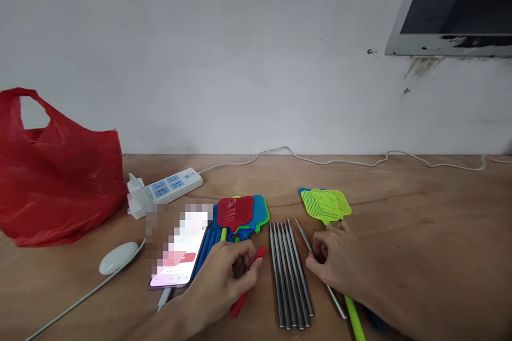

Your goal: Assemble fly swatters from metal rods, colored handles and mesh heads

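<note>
My left hand (224,277) is closed in a pinch on a red plastic handle (239,306), which slants across the table under the fingers. Above it lie fly swatter heads, a red one (235,212) on top of blue and green ones (261,210), with several blue handles (206,245) beside the hand. A row of several metal rods (290,277) lies between my hands. Just right of that row, the fingers of my right hand (332,256) close on a single metal rod (304,235). Yellow-green swatter heads (326,205) lie beyond that hand, and a yellow-green handle (354,319) passes below it.
A lit phone (182,256) lies left of my left hand. Behind it are a white power strip (172,186) and a cable (340,162) along the wall. A white mouse-shaped object (119,257) and a red plastic bag (60,181) stand at the left.
</note>
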Action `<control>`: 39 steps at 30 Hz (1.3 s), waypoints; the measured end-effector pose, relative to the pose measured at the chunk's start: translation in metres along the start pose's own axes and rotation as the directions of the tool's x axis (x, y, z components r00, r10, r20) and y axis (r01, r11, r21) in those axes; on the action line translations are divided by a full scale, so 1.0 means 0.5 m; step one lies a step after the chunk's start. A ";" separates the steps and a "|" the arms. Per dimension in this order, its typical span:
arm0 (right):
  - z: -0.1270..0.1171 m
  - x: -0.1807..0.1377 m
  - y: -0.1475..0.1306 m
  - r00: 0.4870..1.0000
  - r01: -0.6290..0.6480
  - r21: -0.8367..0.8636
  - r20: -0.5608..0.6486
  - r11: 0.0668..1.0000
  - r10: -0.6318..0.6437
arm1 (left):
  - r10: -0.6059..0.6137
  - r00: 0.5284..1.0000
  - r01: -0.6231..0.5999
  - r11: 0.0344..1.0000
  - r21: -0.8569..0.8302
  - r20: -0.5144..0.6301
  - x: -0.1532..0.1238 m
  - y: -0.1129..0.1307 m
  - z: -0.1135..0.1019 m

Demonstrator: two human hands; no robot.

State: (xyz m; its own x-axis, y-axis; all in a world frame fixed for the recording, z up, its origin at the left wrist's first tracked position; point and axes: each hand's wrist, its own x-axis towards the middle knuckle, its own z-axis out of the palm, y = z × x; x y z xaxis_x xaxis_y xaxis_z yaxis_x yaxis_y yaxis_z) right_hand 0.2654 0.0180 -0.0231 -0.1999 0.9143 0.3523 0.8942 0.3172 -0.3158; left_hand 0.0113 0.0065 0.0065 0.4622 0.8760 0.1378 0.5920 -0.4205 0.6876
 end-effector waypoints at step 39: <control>-0.035 0.014 -0.011 0.909 -0.352 0.935 0.354 -0.049 0.220 | -0.019 0.999 0.008 0.966 -0.258 -0.039 -0.016 0.022 0.016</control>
State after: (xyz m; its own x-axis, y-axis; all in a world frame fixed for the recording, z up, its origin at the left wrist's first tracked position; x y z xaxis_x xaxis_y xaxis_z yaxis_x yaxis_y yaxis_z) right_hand 0.2664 0.0181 -0.0037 -0.1262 0.9901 -0.0609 -0.3479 -0.1017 -0.9320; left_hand 0.0192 -0.0071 0.0073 0.4245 0.8925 0.1524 0.4051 -0.3378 0.8496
